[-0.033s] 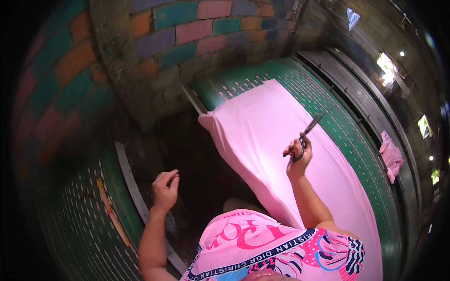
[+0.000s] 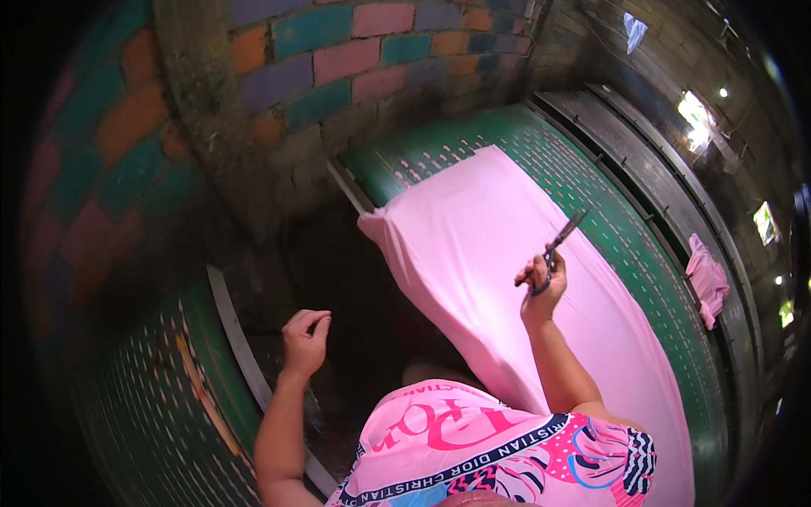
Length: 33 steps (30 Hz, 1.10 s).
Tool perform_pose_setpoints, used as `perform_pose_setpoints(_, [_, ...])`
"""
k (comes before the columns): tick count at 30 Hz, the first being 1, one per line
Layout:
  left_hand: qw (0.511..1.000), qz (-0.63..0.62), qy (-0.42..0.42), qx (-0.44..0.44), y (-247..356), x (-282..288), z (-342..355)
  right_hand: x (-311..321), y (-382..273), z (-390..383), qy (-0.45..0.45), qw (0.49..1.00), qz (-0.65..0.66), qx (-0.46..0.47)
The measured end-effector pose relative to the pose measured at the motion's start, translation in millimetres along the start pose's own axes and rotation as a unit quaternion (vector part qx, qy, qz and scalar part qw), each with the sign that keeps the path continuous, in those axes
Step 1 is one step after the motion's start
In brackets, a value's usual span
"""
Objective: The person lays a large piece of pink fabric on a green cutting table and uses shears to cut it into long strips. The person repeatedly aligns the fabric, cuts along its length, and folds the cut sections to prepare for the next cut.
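My right hand [image 2: 541,283] holds dark metal scissors [image 2: 564,235] by the handles, blades pointing up and away, above a long pink cloth [image 2: 465,215]. The cloth is draped over a green table [image 2: 583,177] dotted with rows of small pale marks, its left edge hanging in folds. My left hand [image 2: 306,338] is in the air over the dark gap left of the cloth, fingers curled and pressed together, with nothing visible in them.
A second green table [image 2: 152,397] with a long wooden strip [image 2: 203,389] stands at my left. A dark metal ledge [image 2: 591,114] runs behind the right table, with a crumpled pink cloth [image 2: 708,279] on it. Painted block walls [image 2: 312,42] enclose the corner; small bright openings [image 2: 699,118] pierce the right wall.
Both my hands have shifted slightly to the right and a little downward in the view, the scissors with the right one. The surroundings also show a slight shift of view.
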<state>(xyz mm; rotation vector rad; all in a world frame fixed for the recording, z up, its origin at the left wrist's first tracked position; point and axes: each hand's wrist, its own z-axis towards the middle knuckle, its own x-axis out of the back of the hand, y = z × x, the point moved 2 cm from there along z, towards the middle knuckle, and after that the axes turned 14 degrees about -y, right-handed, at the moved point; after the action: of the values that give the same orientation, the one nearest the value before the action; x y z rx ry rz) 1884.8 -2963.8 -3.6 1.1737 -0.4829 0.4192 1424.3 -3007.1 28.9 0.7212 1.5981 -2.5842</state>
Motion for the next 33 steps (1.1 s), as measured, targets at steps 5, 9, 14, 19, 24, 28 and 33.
perform_pose_setpoints(5, [0.966,-0.181,-0.092,0.16,-118.6,-66.8,135.9,21.7,43.2,55.2,0.088,0.994,-0.013,0.062])
perform_pose_setpoints(9, [0.933,-0.186,-0.16,0.263,-183.4,-97.2,221.5,22.0,71.9,82.7,0.187,0.978,-0.002,0.093])
perform_pose_setpoints(14, [0.855,-0.314,-0.355,0.212,-240.8,-142.5,302.7,35.5,83.4,89.7,0.312,0.942,-0.047,0.115])
perform_pose_setpoints(19, [0.662,-0.425,-0.552,0.276,-269.7,-188.2,346.5,30.2,82.0,72.0,0.417,0.876,-0.17,0.174])
perform_pose_setpoints(24, [0.522,-0.443,-0.655,0.32,-275.1,-253.2,322.0,-5.1,60.8,39.5,0.495,0.807,-0.272,0.172])
perform_pose_setpoints(28, [0.44,-0.366,-0.767,0.291,-249.0,-227.7,320.8,-75.4,79.8,12.6,0.52,0.797,-0.265,0.156])
perform_pose_setpoints(33, [0.443,-0.258,-0.845,0.152,-198.8,-215.1,323.8,-143.0,74.0,-17.5,0.533,0.777,-0.321,0.095])
